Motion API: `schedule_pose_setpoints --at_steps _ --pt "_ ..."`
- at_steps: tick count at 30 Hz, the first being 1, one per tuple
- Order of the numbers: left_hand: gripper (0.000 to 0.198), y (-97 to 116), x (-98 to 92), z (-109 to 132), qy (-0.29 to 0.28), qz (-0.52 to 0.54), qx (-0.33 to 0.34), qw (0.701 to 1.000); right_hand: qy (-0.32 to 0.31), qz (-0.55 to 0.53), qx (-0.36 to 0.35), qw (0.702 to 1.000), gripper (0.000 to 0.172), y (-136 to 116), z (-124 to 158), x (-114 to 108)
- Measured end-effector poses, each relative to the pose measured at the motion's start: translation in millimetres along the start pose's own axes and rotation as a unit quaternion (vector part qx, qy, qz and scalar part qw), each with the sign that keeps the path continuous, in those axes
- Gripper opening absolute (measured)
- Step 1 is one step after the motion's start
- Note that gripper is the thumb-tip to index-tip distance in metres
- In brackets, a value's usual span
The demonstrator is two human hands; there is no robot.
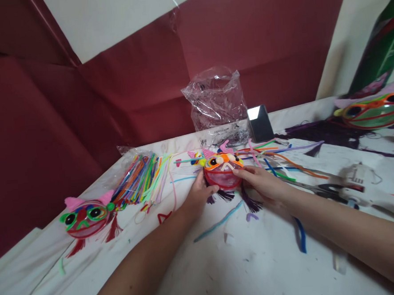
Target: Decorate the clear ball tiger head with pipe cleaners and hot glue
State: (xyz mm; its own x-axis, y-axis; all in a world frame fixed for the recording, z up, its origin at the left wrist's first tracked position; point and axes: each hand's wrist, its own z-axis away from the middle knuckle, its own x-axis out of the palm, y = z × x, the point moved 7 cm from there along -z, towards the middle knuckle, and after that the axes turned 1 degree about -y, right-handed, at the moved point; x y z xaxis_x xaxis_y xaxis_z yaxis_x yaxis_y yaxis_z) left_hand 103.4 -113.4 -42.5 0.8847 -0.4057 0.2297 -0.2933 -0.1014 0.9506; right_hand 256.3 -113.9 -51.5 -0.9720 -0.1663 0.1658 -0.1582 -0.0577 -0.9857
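Observation:
Both my hands hold a small lion-head craft (224, 167) made of fuzzy pipe cleaners. It has a pinkish see-through face, an orange brow, black eyes, a red mouth edge and pink ears. Dark purple tassels (252, 199) hang below it. My left hand (202, 190) grips the left side, its thumb at the lower edge. On the right side, the fingers of my right hand (257, 179) press against the rim and face. A light blue pipe cleaner (218, 224) and a short purple curl (252, 216) lie on the table just in front.
At left sits a similar lion head (88, 218) with red tassels, beside a bundle of coloured pipe cleaners (142, 177). A clear plastic bag (216, 104) and a phone (260, 123) stand behind. Scissors (322, 188) and a glue gun (360, 195) lie right, near another lion head (375, 112).

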Motion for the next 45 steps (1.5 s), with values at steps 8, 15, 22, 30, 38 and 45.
schedule_pose_setpoints --at_steps 8,15,22,30,38,45 --pt "0.065 -5.8 -8.7 0.4 0.075 -0.028 -0.014 0.997 -0.016 -0.01 0.002 1.0 0.034 4.0 0.1 -1.1" --pt "0.062 -0.6 -5.2 3.2 0.071 -0.047 -0.006 0.996 -0.016 -0.008 0.011 1.0 0.034 8.9 -2.1 -4.2" --pt "0.059 -0.8 -6.9 3.2 0.076 -0.037 -0.009 0.996 -0.019 -0.008 0.029 0.999 0.035 14.4 -2.3 -5.7" --pt "0.048 -5.7 -13.1 0.1 0.082 -0.016 -0.003 0.996 -0.02 -0.035 0.027 0.999 0.031 6.9 3.3 0.9" --pt "0.056 6.4 -27.6 -5.7 0.07 -0.009 0.047 0.996 -0.078 -0.045 -0.1 0.991 0.05 -12.1 5.2 10.0" --pt "0.065 21.9 -21.4 -8.7 0.007 0.005 0.071 0.997 -0.093 -0.014 -0.155 0.983 0.06 -15.6 6.3 13.2"
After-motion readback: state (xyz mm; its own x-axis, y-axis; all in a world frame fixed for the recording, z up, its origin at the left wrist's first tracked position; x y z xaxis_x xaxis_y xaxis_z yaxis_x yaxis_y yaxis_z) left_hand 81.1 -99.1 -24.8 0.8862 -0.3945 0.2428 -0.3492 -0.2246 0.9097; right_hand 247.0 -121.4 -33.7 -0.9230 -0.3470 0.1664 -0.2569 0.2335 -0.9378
